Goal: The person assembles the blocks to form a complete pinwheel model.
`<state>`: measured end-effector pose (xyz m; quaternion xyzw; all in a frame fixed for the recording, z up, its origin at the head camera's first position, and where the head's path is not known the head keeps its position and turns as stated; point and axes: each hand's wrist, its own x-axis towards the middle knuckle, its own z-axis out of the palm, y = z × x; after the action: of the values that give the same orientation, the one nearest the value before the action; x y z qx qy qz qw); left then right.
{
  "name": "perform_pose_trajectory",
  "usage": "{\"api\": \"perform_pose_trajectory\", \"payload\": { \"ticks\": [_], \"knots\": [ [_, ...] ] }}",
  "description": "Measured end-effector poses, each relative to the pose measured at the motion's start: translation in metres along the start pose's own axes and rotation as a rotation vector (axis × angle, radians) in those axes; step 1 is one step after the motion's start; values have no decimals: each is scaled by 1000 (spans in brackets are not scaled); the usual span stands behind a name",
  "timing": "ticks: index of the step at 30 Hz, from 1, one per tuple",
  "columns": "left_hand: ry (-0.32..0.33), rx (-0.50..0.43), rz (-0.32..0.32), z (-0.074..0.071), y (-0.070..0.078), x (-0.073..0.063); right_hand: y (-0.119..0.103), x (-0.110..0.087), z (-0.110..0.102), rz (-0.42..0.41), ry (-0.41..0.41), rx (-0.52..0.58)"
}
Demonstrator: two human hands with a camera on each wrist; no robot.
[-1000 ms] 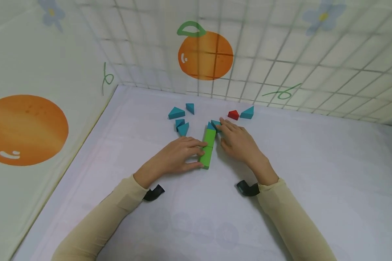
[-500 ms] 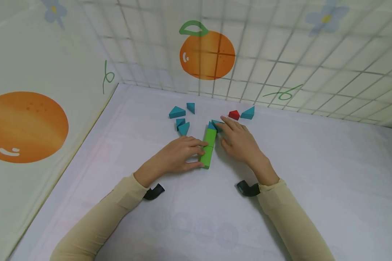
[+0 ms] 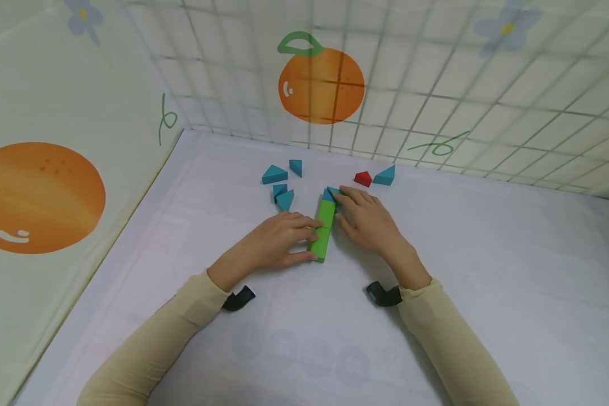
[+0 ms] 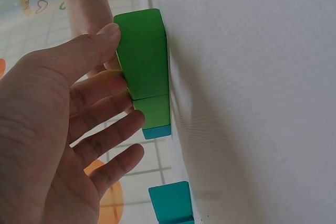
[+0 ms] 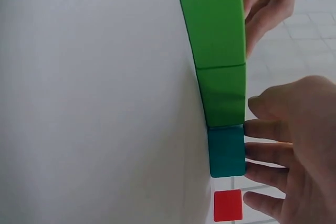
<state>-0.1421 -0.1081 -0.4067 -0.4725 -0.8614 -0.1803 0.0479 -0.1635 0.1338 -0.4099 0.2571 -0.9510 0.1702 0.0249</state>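
Observation:
Two green rectangular blocks lie end to end on the white surface, the far one (image 3: pixel 326 213) and the near one (image 3: pixel 320 246). A small blue triangular block (image 3: pixel 328 195) caps their far end. Against its right side sits another blue triangular block (image 3: pixel 334 192), partly covered by fingers. My left hand (image 3: pixel 274 242) rests on the green pair from the left, fingertips along the top and thumb at the near end. My right hand (image 3: pixel 369 221) touches the right blue block with extended fingertips; the right wrist view shows several fingertips along that blue block's edge (image 5: pixel 227 151).
Several loose blue triangular blocks, one of them nearest the wall (image 3: pixel 296 167), lie beyond my left hand. Past my right hand are a red five-sided block (image 3: pixel 362 179) and a blue one (image 3: pixel 384 175). A printed fabric wall (image 3: pixel 243 73) bounds the back.
My right hand shifts slightly left, bringing the right blue triangular block closer in against the one at the tip. The left hand and green blocks stay put.

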Motion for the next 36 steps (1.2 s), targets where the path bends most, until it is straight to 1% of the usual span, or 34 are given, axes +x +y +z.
{"api": "perform_pose_trajectory", "payload": {
  "ticks": [19, 23, 31, 36],
  "knots": [
    [-7, 14, 2, 2, -1, -1, -4, 0, -1, -1, -25, -1],
    [-3, 10, -1, 1, -1, -1, -4, 0, -1, -10, -15, -4],
    [1, 8, 9, 0, -1, 0, -4, 0, -1, -31, -37, 7],
    [1, 6, 5, 0, -1, -1, -3, 1, -1, -39, -30, -6]
  ]
}}
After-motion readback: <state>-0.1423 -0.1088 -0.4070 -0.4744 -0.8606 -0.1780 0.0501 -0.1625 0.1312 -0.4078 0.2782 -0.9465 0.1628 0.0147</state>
